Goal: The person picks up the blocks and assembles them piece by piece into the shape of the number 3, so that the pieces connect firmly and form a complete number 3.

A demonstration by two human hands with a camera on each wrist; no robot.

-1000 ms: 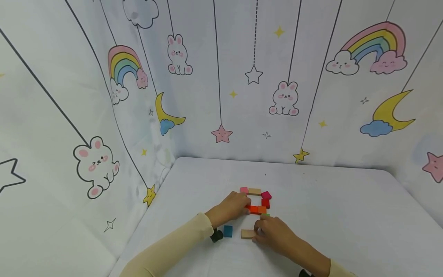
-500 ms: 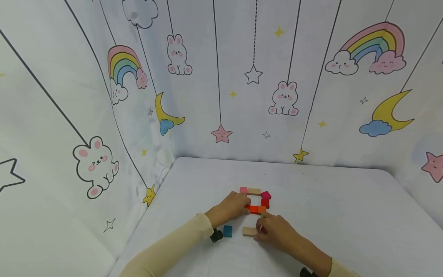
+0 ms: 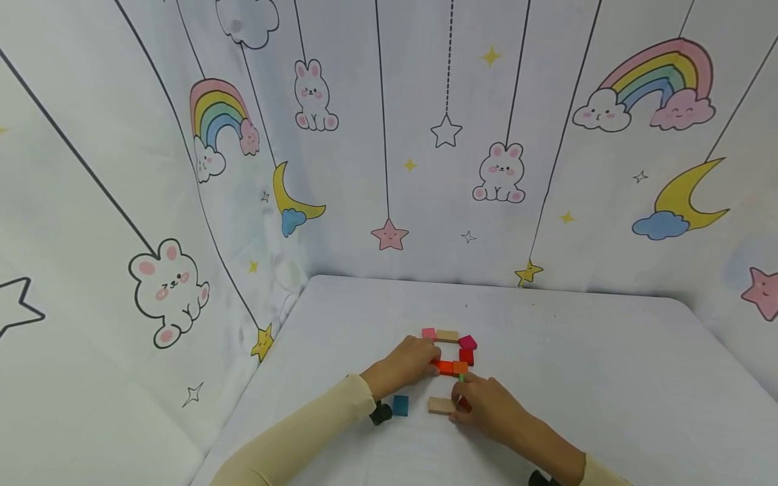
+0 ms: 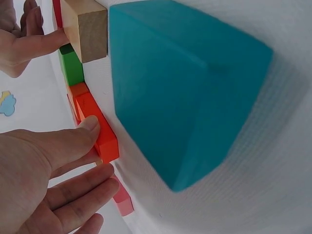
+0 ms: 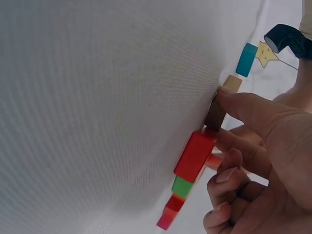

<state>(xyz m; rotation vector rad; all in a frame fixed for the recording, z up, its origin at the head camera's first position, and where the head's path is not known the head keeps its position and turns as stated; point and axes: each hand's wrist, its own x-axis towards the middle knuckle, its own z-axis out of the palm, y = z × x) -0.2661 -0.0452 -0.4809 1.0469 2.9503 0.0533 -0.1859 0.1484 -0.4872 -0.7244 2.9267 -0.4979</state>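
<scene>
Small blocks form an outline on the white table. My left hand (image 3: 408, 364) pinches the end of a red-orange block (image 4: 101, 127), thumb on top and fingers at its far side. With thumb and forefinger, my right hand (image 3: 489, 408) grips the end of a plain wooden block (image 3: 440, 406). A red block (image 5: 195, 155) meets the end of that wooden block, partly hidden by the right hand in the head view. Beyond it in line comes a green block (image 5: 182, 186), then an orange block (image 3: 460, 368). A blue block (image 3: 400, 406) lies apart, left of the wooden one.
At the far side of the outline lie a pink block (image 3: 429, 334), another wooden block (image 3: 448, 336), a crimson block (image 3: 467, 342) and a red one (image 3: 466, 357). A dark wrist camera (image 3: 381, 413) sits close to the blue block. Patterned curtains hang behind the table (image 3: 583, 378).
My right hand has shifted slightly right, and the wooden block has slid right and a little away from me. The red block beside it now shows under the fingers. My left hand stays still.
</scene>
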